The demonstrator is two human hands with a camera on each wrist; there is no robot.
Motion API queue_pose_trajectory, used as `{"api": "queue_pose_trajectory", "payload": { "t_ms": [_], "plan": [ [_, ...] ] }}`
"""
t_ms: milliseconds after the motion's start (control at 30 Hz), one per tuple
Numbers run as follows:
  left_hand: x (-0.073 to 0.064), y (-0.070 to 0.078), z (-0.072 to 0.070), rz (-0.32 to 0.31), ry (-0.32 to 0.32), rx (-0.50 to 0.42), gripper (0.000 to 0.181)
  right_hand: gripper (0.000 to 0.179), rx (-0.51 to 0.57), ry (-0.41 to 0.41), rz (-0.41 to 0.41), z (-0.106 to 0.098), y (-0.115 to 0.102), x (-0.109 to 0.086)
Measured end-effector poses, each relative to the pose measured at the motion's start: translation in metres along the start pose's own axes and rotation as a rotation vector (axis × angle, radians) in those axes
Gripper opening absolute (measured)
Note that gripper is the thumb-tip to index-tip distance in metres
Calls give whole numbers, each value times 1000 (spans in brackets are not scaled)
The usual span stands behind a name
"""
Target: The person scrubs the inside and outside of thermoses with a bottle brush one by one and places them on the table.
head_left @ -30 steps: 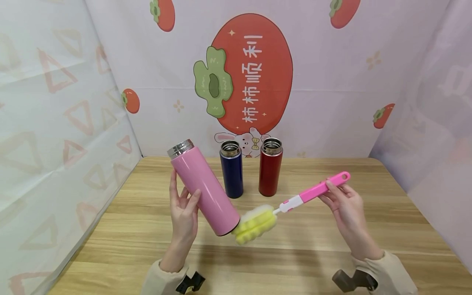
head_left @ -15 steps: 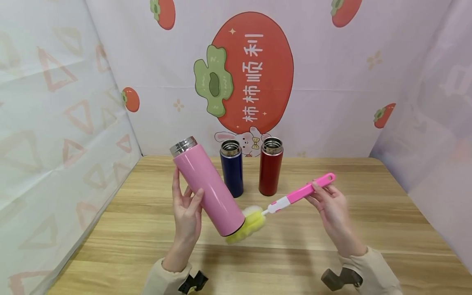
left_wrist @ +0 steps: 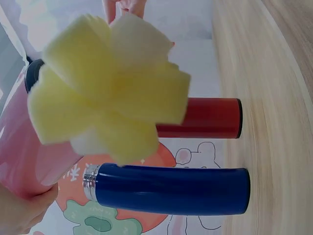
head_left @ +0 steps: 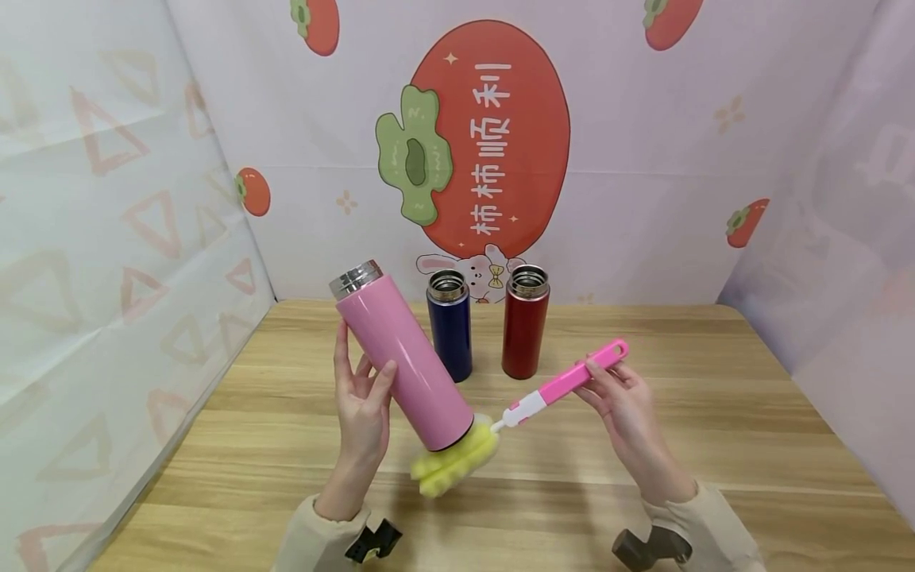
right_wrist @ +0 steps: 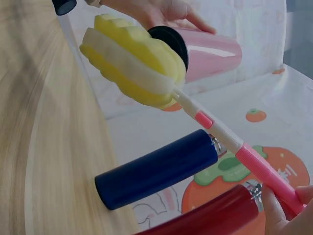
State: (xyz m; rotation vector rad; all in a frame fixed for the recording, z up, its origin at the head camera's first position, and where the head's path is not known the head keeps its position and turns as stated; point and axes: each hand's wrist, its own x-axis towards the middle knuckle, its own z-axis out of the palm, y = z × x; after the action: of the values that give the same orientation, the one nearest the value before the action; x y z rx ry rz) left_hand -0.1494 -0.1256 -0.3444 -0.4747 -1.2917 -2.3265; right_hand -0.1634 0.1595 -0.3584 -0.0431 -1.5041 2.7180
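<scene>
My left hand [head_left: 363, 417] grips a pink thermos [head_left: 403, 357] with a bare metal mouth, held tilted above the table with its base toward the lower right. Pinched by its pink handle, a bottle brush [head_left: 525, 408] is in my right hand [head_left: 629, 417]. The brush's yellow and white sponge head [head_left: 457, 459] lies against or just under the thermos's dark base. In the left wrist view the sponge [left_wrist: 112, 88] looms large and hides part of the scene. The right wrist view shows the sponge [right_wrist: 132, 63] right at the thermos base [right_wrist: 171, 46].
A blue thermos [head_left: 450, 330] and a red thermos [head_left: 525, 326] stand upright and uncapped toward the back of the wooden table [head_left: 715, 381]. Behind the table hangs a printed cloth [head_left: 629, 119], with a further cloth [head_left: 107, 238] along the left side.
My right hand has moved left with the brush, sweeping its sponge head leftward and down along the pink thermos's base. The thermos has shifted only slightly, rising a little.
</scene>
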Motion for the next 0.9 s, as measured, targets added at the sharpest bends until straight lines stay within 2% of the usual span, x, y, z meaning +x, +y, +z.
{"api": "queue_pose_trajectory", "payload": {
  "t_ms": [633, 667, 700, 767, 800, 900],
  "plan": [
    [0, 0, -14, -39, 58, 56, 74, 8, 70, -29, -57, -11, -11, -9],
    [0, 0, -15, -45, 61, 62, 74, 9, 68, -35, -68, -16, -9, -6],
    [-1, 1, -16, -51, 65, 68, 74, 11, 113, -76, -85, -32, 2, 5],
    [-1, 2, -17, -61, 71, 85, 75, 16, 77, -91, -108, -46, 9, 13],
    [-1, 2, -18, -67, 73, 91, 75, 19, 115, -122, -120, -64, 21, 24],
    [-1, 4, -21, -80, 80, 100, 77, 23, 127, -133, -151, -79, 25, 32]
  ]
}}
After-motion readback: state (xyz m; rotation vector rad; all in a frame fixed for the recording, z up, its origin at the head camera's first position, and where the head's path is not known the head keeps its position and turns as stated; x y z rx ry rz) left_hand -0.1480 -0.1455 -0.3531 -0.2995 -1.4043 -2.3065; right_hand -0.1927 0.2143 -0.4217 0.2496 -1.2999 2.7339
